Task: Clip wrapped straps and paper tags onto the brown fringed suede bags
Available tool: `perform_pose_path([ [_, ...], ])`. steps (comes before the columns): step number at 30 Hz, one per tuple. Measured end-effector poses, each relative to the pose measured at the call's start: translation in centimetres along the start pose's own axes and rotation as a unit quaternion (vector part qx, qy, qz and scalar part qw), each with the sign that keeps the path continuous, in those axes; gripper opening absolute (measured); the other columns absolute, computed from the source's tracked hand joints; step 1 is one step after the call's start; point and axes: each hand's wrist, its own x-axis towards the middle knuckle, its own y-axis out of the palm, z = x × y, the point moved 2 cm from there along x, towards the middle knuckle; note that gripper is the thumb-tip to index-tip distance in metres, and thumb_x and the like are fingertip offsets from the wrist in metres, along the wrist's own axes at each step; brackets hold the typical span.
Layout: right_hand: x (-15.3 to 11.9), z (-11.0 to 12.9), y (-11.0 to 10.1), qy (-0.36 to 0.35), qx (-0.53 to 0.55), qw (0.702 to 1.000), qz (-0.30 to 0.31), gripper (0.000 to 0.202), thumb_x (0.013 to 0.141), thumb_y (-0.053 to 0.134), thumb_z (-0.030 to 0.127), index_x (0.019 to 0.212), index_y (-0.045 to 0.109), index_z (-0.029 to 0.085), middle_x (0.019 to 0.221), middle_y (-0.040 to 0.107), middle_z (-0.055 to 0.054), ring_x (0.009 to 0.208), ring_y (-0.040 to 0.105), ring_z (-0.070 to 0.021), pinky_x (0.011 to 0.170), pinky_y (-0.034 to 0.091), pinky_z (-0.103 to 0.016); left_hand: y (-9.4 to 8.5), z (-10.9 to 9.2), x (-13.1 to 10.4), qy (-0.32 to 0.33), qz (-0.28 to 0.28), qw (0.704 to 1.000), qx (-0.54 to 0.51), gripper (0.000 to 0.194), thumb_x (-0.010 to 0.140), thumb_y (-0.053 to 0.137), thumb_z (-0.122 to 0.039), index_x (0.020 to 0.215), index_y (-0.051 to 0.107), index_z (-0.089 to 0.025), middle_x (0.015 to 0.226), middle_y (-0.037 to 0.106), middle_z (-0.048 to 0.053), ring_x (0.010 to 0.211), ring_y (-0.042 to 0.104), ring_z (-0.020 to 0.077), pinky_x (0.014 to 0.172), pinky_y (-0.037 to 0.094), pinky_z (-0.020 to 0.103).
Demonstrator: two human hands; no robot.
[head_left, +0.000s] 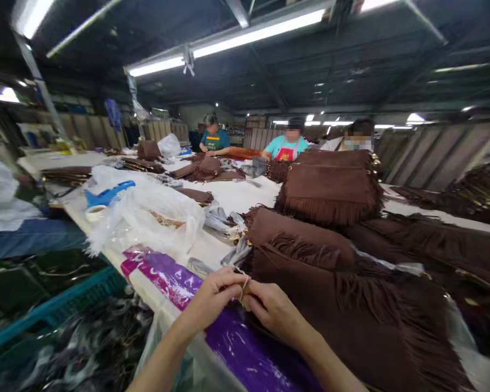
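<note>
My left hand (214, 299) and my right hand (275, 310) meet above the table's near edge, their fingers closed in a pinch on a thin pale cord (244, 288). The fingers hide part of the cord. Beneath them lies a shiny purple plastic bag (245, 348). Just right of my hands a dark brown fringed bag (310, 294) lies flat, with another brown fringed bag (302, 234) behind it. Farther back stands a tall stack of brown fringed bags (330, 185).
Clear plastic wrap (159, 212), a blue tape dispenser (110, 194) and a tape roll (96, 213) lie left on the white table (245, 193). A teal crate (53, 316) stands lower left. Across the table are several people (286, 146).
</note>
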Motion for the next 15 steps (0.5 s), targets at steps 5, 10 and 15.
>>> perform_pose_path([
  [5,-0.1,-0.3,0.2,0.029,0.020,0.999,0.024,0.023,0.094,0.048,0.030,0.073,0.052,0.021,0.069,0.059,0.002,0.064,0.054,-0.0160,0.060,0.034,-0.024,-1.6,1.2,-1.9,-0.009,-0.065,0.997,0.051,0.027,0.084,0.052,-0.016,0.101,0.073,-0.021,0.089,0.068,0.004,0.085,0.060,0.0180,0.080,0.045,0.028],
  [10,-0.1,-1.4,0.5,0.059,-0.004,0.998,0.032,0.023,0.091,0.049,0.032,0.071,0.049,0.022,0.066,0.057,0.003,0.063,0.054,-0.0163,0.059,0.034,-0.025,-8.2,4.9,-6.6,-0.104,-0.214,0.971,0.034,0.019,0.081,0.054,-0.023,0.094,0.067,-0.018,0.083,0.068,0.003,0.078,0.061,0.0186,0.073,0.047,0.028],
  [15,-0.2,-2.6,1.3,0.084,-0.037,0.993,0.075,0.015,0.082,0.054,0.031,0.071,0.049,0.022,0.065,0.056,0.003,0.062,0.053,-0.0164,0.056,0.034,-0.024,-9.7,4.8,-9.5,-0.091,-0.183,0.975,0.092,0.021,0.086,0.054,-0.026,0.100,0.068,-0.019,0.096,0.069,0.005,0.090,0.061,0.0197,0.082,0.048,0.029],
])
